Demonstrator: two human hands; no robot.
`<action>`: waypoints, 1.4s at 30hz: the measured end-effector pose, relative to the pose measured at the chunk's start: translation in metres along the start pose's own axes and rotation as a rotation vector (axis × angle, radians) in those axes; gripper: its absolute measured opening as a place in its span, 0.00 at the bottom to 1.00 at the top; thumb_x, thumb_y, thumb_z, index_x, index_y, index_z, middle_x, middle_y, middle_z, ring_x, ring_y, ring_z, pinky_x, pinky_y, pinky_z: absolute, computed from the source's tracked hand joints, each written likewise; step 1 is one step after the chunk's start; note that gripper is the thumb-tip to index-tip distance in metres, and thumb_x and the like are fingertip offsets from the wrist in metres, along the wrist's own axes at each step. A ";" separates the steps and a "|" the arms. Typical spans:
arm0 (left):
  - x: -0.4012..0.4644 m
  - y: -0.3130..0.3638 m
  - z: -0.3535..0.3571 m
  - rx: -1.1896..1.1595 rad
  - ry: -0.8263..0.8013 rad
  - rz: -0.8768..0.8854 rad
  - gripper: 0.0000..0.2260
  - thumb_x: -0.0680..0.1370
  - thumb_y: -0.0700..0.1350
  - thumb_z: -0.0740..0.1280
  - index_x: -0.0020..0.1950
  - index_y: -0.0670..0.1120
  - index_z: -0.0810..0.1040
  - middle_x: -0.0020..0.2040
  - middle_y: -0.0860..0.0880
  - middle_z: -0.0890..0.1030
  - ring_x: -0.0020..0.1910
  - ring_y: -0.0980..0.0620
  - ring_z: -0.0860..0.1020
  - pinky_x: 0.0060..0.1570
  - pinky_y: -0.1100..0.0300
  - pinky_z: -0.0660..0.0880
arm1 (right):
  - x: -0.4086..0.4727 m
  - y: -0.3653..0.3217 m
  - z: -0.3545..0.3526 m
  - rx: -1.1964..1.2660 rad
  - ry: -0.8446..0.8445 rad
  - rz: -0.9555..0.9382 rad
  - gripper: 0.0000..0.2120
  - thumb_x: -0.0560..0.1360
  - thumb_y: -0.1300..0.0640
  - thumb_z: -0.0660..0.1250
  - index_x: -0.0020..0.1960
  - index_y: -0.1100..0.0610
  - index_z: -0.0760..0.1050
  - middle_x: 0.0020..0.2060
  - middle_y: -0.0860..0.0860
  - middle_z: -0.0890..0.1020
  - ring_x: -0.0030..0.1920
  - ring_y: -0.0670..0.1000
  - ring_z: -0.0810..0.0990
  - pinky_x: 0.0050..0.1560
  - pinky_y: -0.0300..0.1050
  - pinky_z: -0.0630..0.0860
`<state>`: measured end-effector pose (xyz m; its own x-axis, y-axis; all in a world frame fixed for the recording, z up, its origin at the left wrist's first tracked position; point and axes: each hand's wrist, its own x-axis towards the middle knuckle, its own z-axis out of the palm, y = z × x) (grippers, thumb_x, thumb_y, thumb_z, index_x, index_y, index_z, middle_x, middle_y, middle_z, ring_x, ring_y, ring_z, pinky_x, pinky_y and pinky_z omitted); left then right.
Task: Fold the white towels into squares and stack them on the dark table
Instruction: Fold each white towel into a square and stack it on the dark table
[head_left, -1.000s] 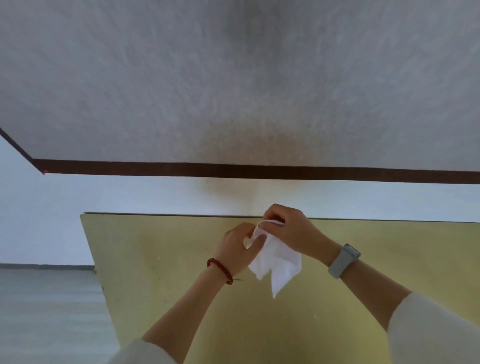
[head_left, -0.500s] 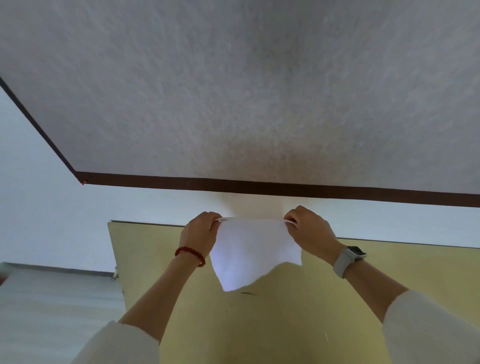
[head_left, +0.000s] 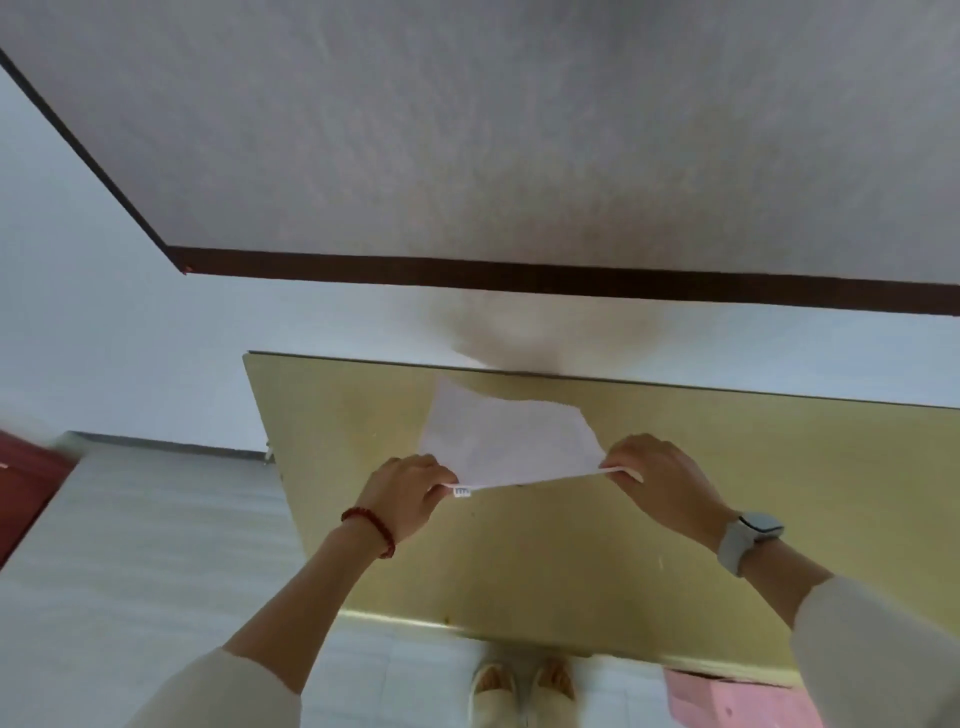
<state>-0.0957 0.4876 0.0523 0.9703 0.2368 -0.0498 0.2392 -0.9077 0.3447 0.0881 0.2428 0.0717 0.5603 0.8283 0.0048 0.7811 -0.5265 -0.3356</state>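
Two hands are pinching one white towel (head_left: 506, 441) by the corners of its near edge: the left hand (head_left: 402, 493) is gripping the left corner, where a small label is showing just beside the fingers, and the right hand (head_left: 657, 480) is gripping the right corner, so that the edge is being drawn taut between them. Beyond that edge the cloth is spreading away from the person over the yellowish desk (head_left: 597, 561); whether its far part is already resting on the surface or floating just above it cannot be told. Its far edge is looking uneven, with one corner reaching further than the other. Judging by this, the step in hand is the laying-out of a single towel before the first fold, and no folded square or stack is showing anywhere on the surface. The next move is probably calling for the cloth to be lowered flat, with the far corners squared up, and then for the pinched edge to be carried over to the far edge, corner to corner. A red bead bracelet (head_left: 371, 527) is sitting on the left wrist and a watch (head_left: 748, 540) on the right.
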 end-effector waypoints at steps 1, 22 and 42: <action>-0.009 -0.001 0.017 0.003 -0.130 -0.037 0.10 0.79 0.43 0.60 0.56 0.47 0.80 0.52 0.49 0.80 0.50 0.47 0.78 0.49 0.59 0.69 | -0.012 0.003 0.015 0.007 -0.129 0.032 0.09 0.77 0.58 0.63 0.54 0.55 0.80 0.52 0.50 0.81 0.55 0.52 0.77 0.54 0.43 0.68; 0.033 -0.019 0.093 -0.678 -0.033 -0.546 0.02 0.74 0.39 0.69 0.45 0.44 0.78 0.42 0.54 0.78 0.47 0.54 0.75 0.47 0.66 0.68 | -0.009 0.026 0.114 0.607 0.070 0.712 0.08 0.76 0.62 0.61 0.50 0.61 0.77 0.38 0.50 0.78 0.36 0.45 0.73 0.31 0.26 0.66; 0.060 -0.044 0.142 -0.530 0.198 -0.705 0.09 0.76 0.42 0.65 0.54 0.42 0.79 0.44 0.51 0.78 0.42 0.55 0.74 0.39 0.77 0.66 | 0.021 0.036 0.165 0.569 0.246 0.798 0.09 0.76 0.63 0.58 0.52 0.61 0.76 0.42 0.50 0.77 0.42 0.47 0.73 0.42 0.35 0.67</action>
<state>-0.0432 0.4923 -0.0989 0.5688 0.7778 -0.2674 0.6805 -0.2624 0.6842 0.0831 0.2731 -0.0956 0.9531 0.1776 -0.2449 -0.0582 -0.6869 -0.7244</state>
